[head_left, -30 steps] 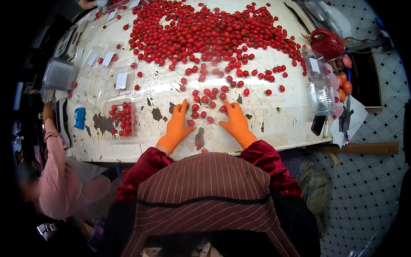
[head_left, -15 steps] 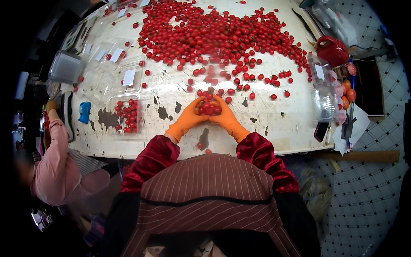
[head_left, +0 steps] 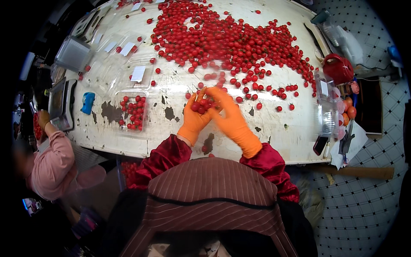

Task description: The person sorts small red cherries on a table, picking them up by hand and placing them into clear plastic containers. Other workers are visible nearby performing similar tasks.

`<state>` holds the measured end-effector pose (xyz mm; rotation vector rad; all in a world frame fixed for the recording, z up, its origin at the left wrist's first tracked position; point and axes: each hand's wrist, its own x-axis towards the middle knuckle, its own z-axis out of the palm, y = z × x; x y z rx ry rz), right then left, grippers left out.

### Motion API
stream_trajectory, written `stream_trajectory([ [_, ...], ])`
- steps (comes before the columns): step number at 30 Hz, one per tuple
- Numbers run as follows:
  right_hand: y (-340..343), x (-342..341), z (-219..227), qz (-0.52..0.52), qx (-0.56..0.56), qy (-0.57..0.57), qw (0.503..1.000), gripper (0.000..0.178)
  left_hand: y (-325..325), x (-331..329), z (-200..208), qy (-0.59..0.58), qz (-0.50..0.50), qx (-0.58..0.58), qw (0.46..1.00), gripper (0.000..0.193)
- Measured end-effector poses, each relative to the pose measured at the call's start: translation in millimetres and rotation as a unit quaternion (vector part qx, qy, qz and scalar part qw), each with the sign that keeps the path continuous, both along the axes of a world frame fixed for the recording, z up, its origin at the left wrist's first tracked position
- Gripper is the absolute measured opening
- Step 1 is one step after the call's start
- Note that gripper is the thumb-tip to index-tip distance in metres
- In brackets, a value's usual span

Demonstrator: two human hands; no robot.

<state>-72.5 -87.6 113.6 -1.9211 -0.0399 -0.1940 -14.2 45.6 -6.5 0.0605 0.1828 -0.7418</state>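
Orange gloves cover both hands near the table's front edge. My left hand is cupped around several cherry tomatoes. Over them arches my right hand, its fingers bent across the top and touching the bunch; its fingertips are partly hidden and blurred. Beyond the hands spreads a large pile of cherry tomatoes, with loose ones scattered along its near side. To the left of my hands stands an open clear plastic box partly filled with cherry tomatoes.
Clear plastic boxes with white labels line the left, beside a blue tape dispenser and a scale. A co-worker in a pink top is at far left. On the right are a red jug, a phone and larger tomatoes.
My right hand has shifted from beside the tomatoes to over them, while my left turned more upright around them. The whole view has moved slightly. The co-worker's arm is lower.
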Motion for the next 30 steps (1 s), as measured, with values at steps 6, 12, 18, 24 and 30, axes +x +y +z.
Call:
stream_trajectory([
  [6, -60, -15, -32, -0.129, 0.100, 0.064, 0.984, 0.040, 6, -4, 71, 0.042, -0.001, -0.076, 0.996, 0.061],
  [12, -60, -25, -55, -0.122, 0.114, 0.113, 0.980, 0.039, 36, 0, 88, 0.045, 0.034, -0.047, 0.997, 0.057],
  [18, -46, -20, -68, -0.081, 0.099, 0.132, 0.983, 0.040, 78, 2, 94, 0.012, 0.074, -0.035, 0.997, 0.053],
  [24, -38, -19, -76, -0.053, 0.069, 0.148, 0.985, 0.039, 133, 10, 81, -0.002, 0.142, -0.063, 0.988, 0.050],
  [30, -41, -21, -86, -0.047, 0.074, 0.157, 0.984, 0.039, 208, 29, 54, -0.068, 0.195, 0.032, 0.978, 0.048],
])
